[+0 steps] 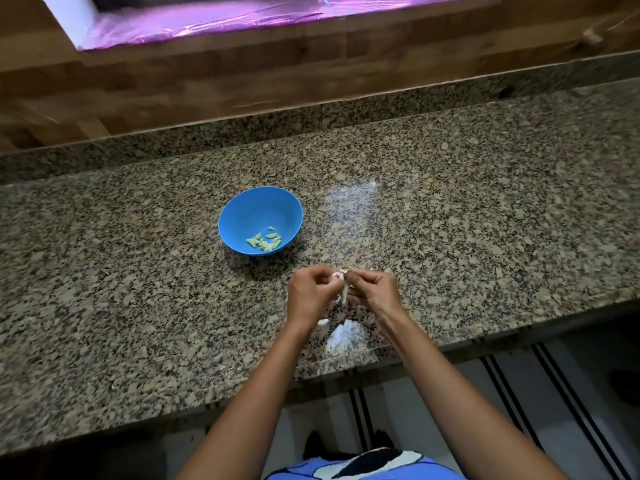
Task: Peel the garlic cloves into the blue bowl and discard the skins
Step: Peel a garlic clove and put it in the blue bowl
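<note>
Fingers [323, 273] of your left hand [311, 292] and right hand [375, 289] pinch the clove [343, 285] between them; likely light, firm, slippery, its skin papery, so grip its ends.

The garlic [341, 281] pinched between the left hand [311, 293] and the right hand [375, 289] is mostly covered by their fingertips, so it cannot be told whether it is peeled. The cloves [265, 240] in the blue bowl [227, 211] are too small to count. A white patch [346, 334] near the front edge of the desk [485, 220] may be skins or glare. The desk runs off both sides of the picture.
</note>
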A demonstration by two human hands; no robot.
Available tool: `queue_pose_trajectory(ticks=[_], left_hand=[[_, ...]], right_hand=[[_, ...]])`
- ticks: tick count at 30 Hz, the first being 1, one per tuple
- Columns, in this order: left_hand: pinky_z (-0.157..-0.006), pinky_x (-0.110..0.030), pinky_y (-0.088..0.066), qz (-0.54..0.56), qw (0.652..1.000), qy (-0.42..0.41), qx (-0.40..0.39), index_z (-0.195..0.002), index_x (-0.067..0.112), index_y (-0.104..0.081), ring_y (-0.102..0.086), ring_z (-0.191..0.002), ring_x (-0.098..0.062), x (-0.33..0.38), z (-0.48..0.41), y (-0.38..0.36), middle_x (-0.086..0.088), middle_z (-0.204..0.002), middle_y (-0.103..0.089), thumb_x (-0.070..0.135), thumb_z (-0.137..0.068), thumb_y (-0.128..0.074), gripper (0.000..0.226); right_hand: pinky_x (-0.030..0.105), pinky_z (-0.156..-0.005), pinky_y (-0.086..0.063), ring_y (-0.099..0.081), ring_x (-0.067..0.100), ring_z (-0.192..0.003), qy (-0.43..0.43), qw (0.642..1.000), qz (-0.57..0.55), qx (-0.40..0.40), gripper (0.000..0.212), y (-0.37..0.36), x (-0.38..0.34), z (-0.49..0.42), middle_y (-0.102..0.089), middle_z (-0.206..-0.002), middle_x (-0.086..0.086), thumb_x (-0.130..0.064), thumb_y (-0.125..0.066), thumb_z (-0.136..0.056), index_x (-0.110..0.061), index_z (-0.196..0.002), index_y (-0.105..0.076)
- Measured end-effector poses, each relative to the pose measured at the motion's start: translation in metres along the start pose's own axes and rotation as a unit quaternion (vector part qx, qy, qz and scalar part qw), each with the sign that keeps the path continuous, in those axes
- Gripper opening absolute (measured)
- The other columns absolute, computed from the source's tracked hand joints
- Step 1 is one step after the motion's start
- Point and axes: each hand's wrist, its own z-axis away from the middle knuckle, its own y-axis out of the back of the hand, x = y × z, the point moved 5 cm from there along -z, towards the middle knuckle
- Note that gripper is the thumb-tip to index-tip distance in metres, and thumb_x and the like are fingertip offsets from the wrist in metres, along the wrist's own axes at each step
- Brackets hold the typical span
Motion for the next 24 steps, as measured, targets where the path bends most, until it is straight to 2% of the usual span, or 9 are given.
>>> queue_pose_trajectory(ticks=[2, 4, 7, 10, 14, 16, 18, 21, 24], left_hand=[[-0.064, -0.029, -0.059, 0.129, 0.988, 0.079, -0.014, -0.085, 0.003, -0.071, -0.067, -0.066, -0.02, -0.011, -0.002, 0.003, -0.008, -0.077, -0.07, 0.004, -0.084, -0.066, 0.005], [-0.066, -0.03, -0.059, 0.208, 0.967, 0.146, -0.011, -0.089, 0.001, -0.07, -0.068, -0.067, -0.021, -0.024, -0.005, 0.011, -0.012, -0.081, -0.07, 0.001, -0.084, -0.065, 0.007], [-0.071, -0.035, -0.059, 0.074, 0.989, 0.129, 0.008, -0.099, 0.004, -0.071, -0.069, -0.07, -0.02, -0.045, -0.013, 0.024, -0.011, -0.085, -0.073, 0.008, -0.085, -0.068, 0.016], [-0.08, -0.024, -0.054, -0.122, 0.992, 0.041, -0.004, -0.097, 0.013, -0.074, -0.067, -0.081, -0.008, -0.043, -0.015, 0.029, 0.004, -0.092, -0.072, 0.015, -0.084, -0.07, 0.014], [-0.074, -0.024, -0.056, -0.059, 0.993, 0.094, -0.05, -0.09, 0.014, -0.075, -0.068, -0.084, -0.014, -0.046, -0.014, 0.023, 0.001, -0.091, -0.073, 0.006, -0.082, -0.07, 0.012], [-0.067, -0.02, -0.056, -0.055, 0.992, 0.106, -0.051, -0.088, 0.012, -0.075, -0.069, -0.081, -0.016, -0.046, -0.013, 0.02, -0.001, -0.091, -0.073, 0.004, -0.079, -0.072, 0.012], [-0.06, -0.012, -0.052, -0.123, 0.989, 0.077, -0.036, -0.091, 0.013, -0.074, -0.068, -0.074, -0.01, -0.039, -0.012, 0.02, 0.002, -0.089, -0.073, 0.012, -0.078, -0.076, 0.013], [-0.07, -0.019, -0.055, -0.3, 0.952, -0.023, -0.061, -0.091, 0.014, -0.073, -0.067, -0.074, -0.009, -0.028, -0.01, 0.011, 0.001, -0.088, -0.073, 0.017, -0.083, -0.071, 0.009], [-0.076, -0.029, -0.057, -0.347, 0.93, -0.067, -0.103, -0.088, 0.013, -0.072, -0.067, -0.074, -0.013, -0.026, -0.004, 0.002, -0.004, -0.083, -0.072, 0.013, -0.088, -0.064, 0.008]], right_hand=[[0.021, -0.056, -0.055, -0.068, 0.013, -0.061, 0.007, 1.0, 0.02, 0.014, 0.017, 0.003, -0.001, -0.004, -0.07, -0.082, 0.008, -0.004, -0.065, -0.082, 0.001, -0.098, -0.067], [0.024, -0.061, -0.056, -0.067, 0.015, -0.066, 0.039, 0.989, 0.137, 0.044, 0.018, 0.013, -0.001, -0.012, -0.071, -0.085, 0.007, -0.012, -0.067, -0.081, -0.004, -0.097, -0.069], [0.018, -0.053, -0.049, -0.062, 0.01, -0.061, 0.093, 0.935, 0.331, 0.087, 0.015, 0.026, -0.006, -0.021, -0.067, -0.077, -0.003, -0.021, -0.066, -0.083, -0.012, -0.094, -0.07], [0.021, -0.057, -0.052, -0.062, 0.012, -0.064, 0.096, 0.904, 0.406, 0.099, 0.02, 0.035, -0.003, -0.03, -0.068, -0.081, 0.0, -0.026, -0.065, -0.084, -0.011, -0.096, -0.069], [0.03, -0.083, -0.05, -0.057, 0.019, -0.102, 0.089, 0.859, 0.48, 0.151, 0.049, 0.038, -0.003, -0.028, -0.059, -0.12, 0.004, -0.042, -0.058, -0.087, -0.016, -0.128, -0.052], [0.026, -0.089, -0.042, -0.05, 0.017, -0.113, 0.178, 0.827, 0.497, 0.195, 0.052, 0.027, -0.012, -0.015, -0.051, -0.128, 0.003, -0.039, -0.052, -0.091, -0.018, -0.137, -0.042], [0.017, -0.074, -0.044, -0.055, 0.01, -0.091, 0.263, 0.841, 0.451, 0.143, 0.042, 0.004, -0.013, -0.002, -0.057, -0.116, 0.001, -0.027, -0.05, -0.093, -0.019, -0.134, -0.044], [0.017, -0.042, -0.038, -0.046, 0.008, -0.05, 0.228, 0.883, 0.408, 0.026, 0.035, -0.017, 0.009, 0.001, -0.067, -0.087, 0.004, -0.019, -0.049, -0.095, -0.021, -0.13, -0.049], [0.022, -0.05, -0.048, -0.052, 0.01, -0.055, 0.108, 0.935, 0.336, 0.017, 0.022, -0.011, 0.026, -0.008, -0.068, -0.092, 0.005, -0.019, -0.051, -0.095, -0.018, -0.115, -0.059]])
